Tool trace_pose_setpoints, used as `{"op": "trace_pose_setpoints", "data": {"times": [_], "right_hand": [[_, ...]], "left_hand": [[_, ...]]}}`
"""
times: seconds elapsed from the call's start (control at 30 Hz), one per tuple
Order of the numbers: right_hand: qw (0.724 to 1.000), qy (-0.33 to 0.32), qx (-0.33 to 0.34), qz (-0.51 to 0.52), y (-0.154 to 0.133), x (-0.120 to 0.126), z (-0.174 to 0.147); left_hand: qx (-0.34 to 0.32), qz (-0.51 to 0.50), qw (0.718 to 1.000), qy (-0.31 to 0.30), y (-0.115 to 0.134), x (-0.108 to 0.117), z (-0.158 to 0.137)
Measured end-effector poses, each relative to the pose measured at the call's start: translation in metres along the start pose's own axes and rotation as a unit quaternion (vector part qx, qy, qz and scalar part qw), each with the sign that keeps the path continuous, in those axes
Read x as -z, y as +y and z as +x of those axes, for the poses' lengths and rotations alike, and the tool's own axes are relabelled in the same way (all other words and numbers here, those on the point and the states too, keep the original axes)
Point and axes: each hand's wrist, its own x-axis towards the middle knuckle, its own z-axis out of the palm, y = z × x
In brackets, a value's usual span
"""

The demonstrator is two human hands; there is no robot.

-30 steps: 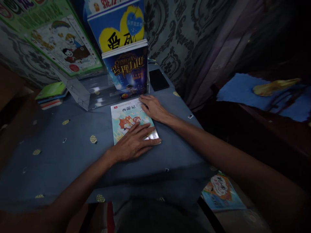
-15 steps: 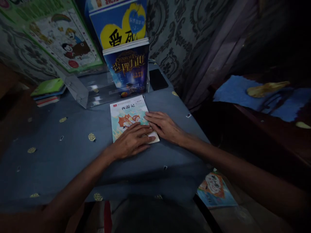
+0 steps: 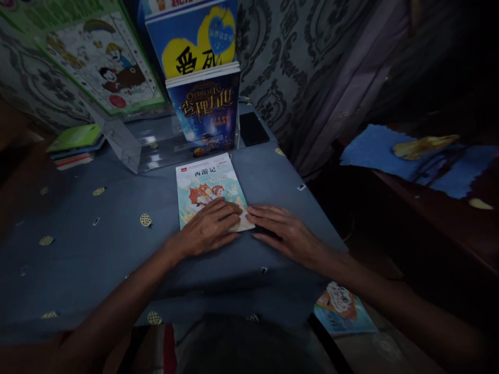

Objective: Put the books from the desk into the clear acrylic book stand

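A thin paperback book (image 3: 202, 182) with a white and turquoise illustrated cover lies face up on the blue tablecloth. My left hand (image 3: 212, 227) rests flat over the lower part of its cover, fingers stretched out to the right. At the book's lower right corner is my right hand (image 3: 286, 231), fingers extended, with its fingertips at the edge. Both palms face down. Beneath my left hand the bottom of the cover picture is hidden.
A clear acrylic stand (image 3: 130, 148) holds a dark blue book (image 3: 206, 111); a yellow-heart book (image 3: 191, 41) stands behind. Small stacked books (image 3: 76, 143) sit left, a black phone (image 3: 253, 129) right. Another book (image 3: 345, 309) lies below the table's right edge.
My right hand has slid down and right, from the cover's right side to the lower right corner. My left hand has stayed nearly in place on the book.
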Motion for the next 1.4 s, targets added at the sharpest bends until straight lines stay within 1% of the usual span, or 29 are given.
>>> {"op": "trace_pose_setpoints", "data": {"times": [0.2, 0.4, 0.67, 0.93, 1.17, 1.4], "right_hand": [[1.0, -0.021, -0.007, -0.021, 0.007, 0.001, 0.008], [0.997, -0.049, 0.029, -0.042, 0.011, 0.008, 0.018], [0.996, -0.084, 0.035, 0.0, 0.015, 0.013, 0.024], [0.997, -0.072, 0.039, 0.009, 0.018, 0.011, 0.022], [0.998, -0.04, 0.031, 0.023, 0.017, 0.007, 0.014], [0.998, -0.032, 0.042, -0.039, 0.01, 0.007, 0.002]], "left_hand": [[0.004, 0.0, 1.0, -0.012, 0.0, 0.001, 0.0], [0.003, 0.003, 1.0, -0.006, 0.002, 0.002, 0.002], [-0.003, -0.007, 1.0, -0.002, 0.0, 0.002, 0.002], [-0.002, 0.008, 1.0, -0.002, 0.0, 0.001, 0.001], [0.001, 0.007, 1.0, 0.004, 0.0, -0.001, 0.0], [-0.001, 0.002, 1.0, 0.002, 0.0, 0.0, 0.0]]}}
